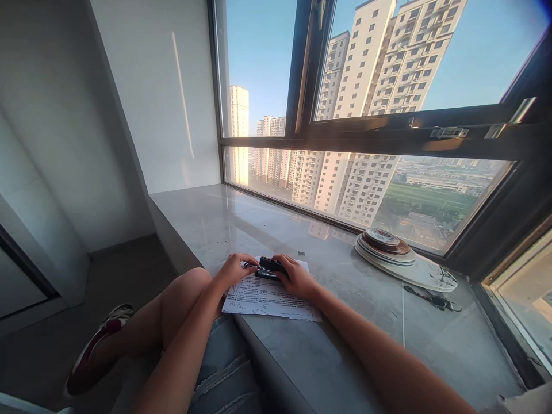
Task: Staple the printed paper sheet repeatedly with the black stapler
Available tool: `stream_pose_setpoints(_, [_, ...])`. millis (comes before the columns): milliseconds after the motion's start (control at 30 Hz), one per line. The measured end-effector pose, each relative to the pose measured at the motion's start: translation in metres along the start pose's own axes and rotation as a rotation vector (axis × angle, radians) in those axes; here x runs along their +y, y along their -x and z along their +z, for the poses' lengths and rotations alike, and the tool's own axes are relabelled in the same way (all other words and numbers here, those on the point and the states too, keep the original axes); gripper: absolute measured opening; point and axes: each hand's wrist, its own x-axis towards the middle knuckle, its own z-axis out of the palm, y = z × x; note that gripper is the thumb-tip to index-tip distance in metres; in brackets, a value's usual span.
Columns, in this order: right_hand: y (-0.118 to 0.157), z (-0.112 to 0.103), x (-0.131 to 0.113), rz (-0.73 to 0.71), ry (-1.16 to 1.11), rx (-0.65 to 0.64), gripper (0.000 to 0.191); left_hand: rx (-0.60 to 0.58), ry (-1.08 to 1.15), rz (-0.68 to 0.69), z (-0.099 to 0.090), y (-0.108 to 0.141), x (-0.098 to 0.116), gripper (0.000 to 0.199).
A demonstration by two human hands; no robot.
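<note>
A black stapler (267, 269) lies over printed sheets of paper (271, 299) on the grey sill. My right hand (297, 276) is closed round the stapler's right end. At its left end, my left hand (236, 269) has thumb and fingers brought together around a small, dark, shiny piece; whether this belongs to the stapler I cannot tell. Handwritten marks show on the paper, which reaches the sill's front edge. Just beyond the hands lies a small grey strip (301, 253), resembling a row of staples.
Stacked plates or trays (383, 253) with a round dial on top stand by the window at the right. Near them lies a dark corded object (433, 299). The tiled sill (345, 356) runs beneath the window frame (366, 135). My bent leg (185, 299) is at the left.
</note>
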Motion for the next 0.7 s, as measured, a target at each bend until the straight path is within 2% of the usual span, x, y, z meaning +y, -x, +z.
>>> stream_pose_setpoints(300, [0.000, -0.001, 0.001, 0.021, -0.018, -0.009, 0.033, 0.015, -0.079, -0.072, -0.008, 0.002, -0.009, 0.027])
stream_pose_setpoints(400, [0.002, -0.003, 0.007, 0.061, -0.035, 0.017, 0.035, 0.035, -0.029, -0.101, -0.010, 0.003, -0.008, 0.029])
stream_pose_setpoints(567, [0.006, -0.017, 0.017, 0.121, -0.100, 0.053, 0.031, -0.117, 0.145, -0.115, -0.010, 0.006, 0.004, 0.036])
stream_pose_setpoints(700, [0.004, -0.022, 0.009, 0.051, -0.181, 0.026, 0.027, -0.170, 0.096, -0.032, -0.005, 0.007, 0.016, 0.030])
